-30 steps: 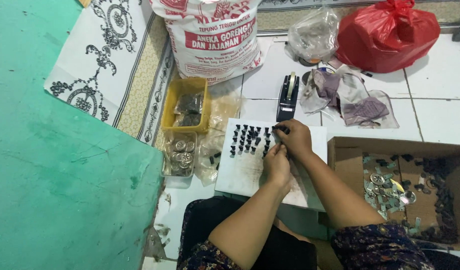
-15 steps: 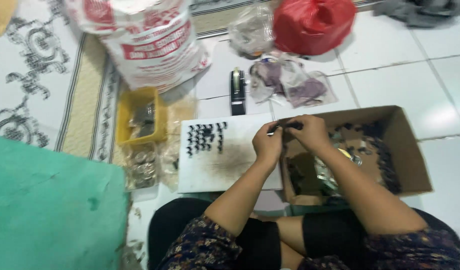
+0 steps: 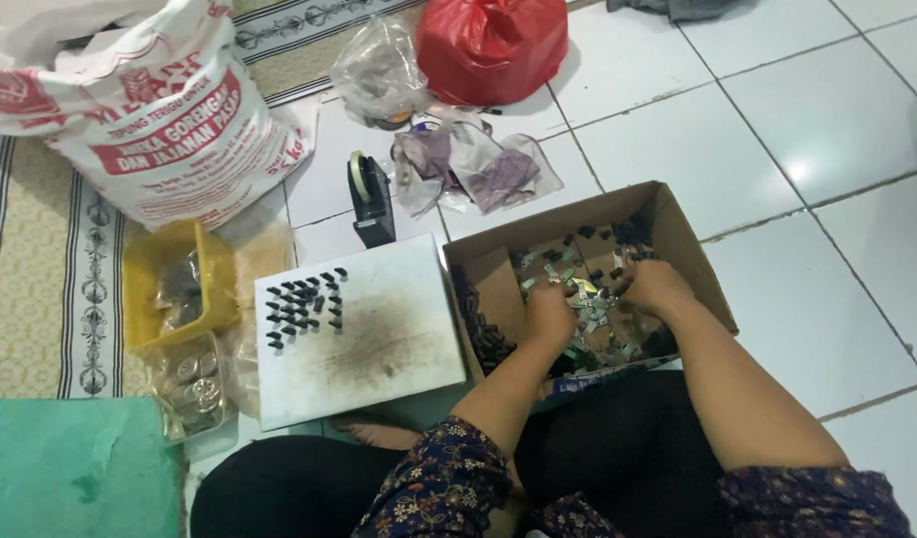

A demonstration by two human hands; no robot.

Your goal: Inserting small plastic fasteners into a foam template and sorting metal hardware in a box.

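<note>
Both my hands are down inside an open cardboard box (image 3: 678,224) that holds many small silver and black metal pieces (image 3: 593,299). My left hand (image 3: 550,317) rests curled on the pile near the box's middle. My right hand (image 3: 656,289) lies on the pieces just to its right, fingers bent into them. Whether either hand grips a piece is hidden. Left of the box lies a white board (image 3: 379,344) with a dark smudge. Several small black pieces (image 3: 301,304) stand in rows on its upper left corner.
A yellow tray (image 3: 145,269) and a clear bag of round metal parts (image 3: 194,384) sit left of the board. A black tape dispenser (image 3: 371,199), clear plastic bags (image 3: 478,169), a red bag (image 3: 493,45) and a big white sack (image 3: 150,130) lie beyond. A green mat (image 3: 70,468) lies bottom left.
My hands left the white board, where they were working on a small black piece, and moved right into the cardboard box. The view has swung right too.
</note>
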